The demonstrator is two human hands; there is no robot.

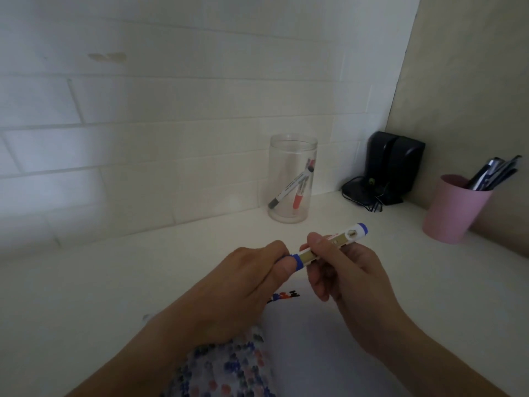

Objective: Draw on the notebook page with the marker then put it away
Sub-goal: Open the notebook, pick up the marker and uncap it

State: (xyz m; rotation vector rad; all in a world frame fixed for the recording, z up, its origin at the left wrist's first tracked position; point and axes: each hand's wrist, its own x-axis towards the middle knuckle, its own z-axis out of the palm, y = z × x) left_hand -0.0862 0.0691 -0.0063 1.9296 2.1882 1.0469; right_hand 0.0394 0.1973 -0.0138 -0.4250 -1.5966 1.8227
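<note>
Both hands hold a white marker point(343, 237) with blue ends above the white desk. My left hand point(246, 282) pinches its blue cap point(296, 260) at the near end. My right hand point(346, 279) grips the marker's barrel just right of the cap. Its far blue end points up and right. Below my hands lies the white notebook page point(309, 339), with small coloured marks point(283, 296) at its top edge. Further back, a clear jar point(292, 179) stands by the tiled wall with a black marker and a red marker leaning inside.
A pink cup point(455, 210) full of dark pens stands at the right. A black speaker point(395, 164) with a coiled cable sits in the back corner. A dotted blue and pink patterned cover point(226, 368) lies at the bottom edge, under my left forearm.
</note>
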